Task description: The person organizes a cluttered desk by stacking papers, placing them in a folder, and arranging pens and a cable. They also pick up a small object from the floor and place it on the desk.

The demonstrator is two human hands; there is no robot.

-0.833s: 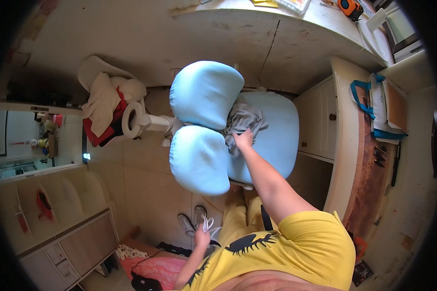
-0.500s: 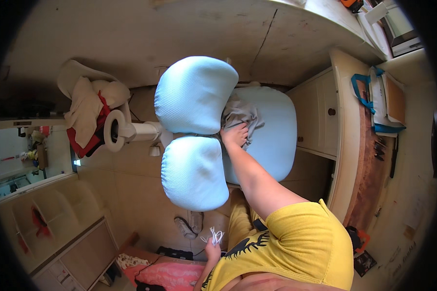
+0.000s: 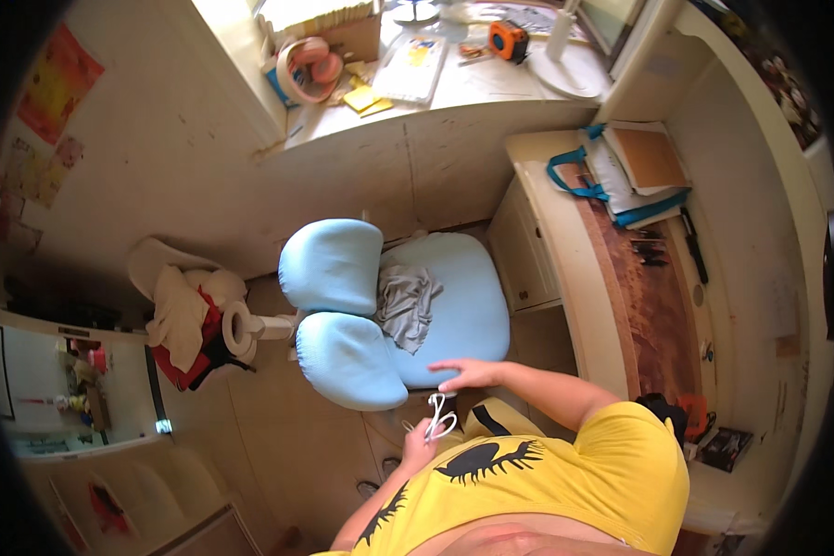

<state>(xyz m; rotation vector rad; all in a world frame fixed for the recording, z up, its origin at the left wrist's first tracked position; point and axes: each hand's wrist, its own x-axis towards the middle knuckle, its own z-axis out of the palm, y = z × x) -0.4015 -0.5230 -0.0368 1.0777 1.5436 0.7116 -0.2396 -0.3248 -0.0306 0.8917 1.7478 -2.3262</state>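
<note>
Left grip [image 3: 420, 448] clamped on white cable [image 3: 436, 410], partly hidden; right grip [image 3: 473, 372] spread apart

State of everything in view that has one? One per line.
left hand, closed on white cable
white cable, loosely looped
right hand, open, empty; contact with cable unclear
chair, upright, unoccupied
gray cloth, crumpled on chair seat
cabinet door, shut
tote bag, blue handle sticking out

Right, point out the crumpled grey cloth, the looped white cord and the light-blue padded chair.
Crumpled grey cloth [image 3: 408, 301]: head view, middle of its folds.
Looped white cord [image 3: 436, 400]: head view, its upper bend.
Light-blue padded chair [image 3: 473, 296]: head view, bare part of its seat.
</note>
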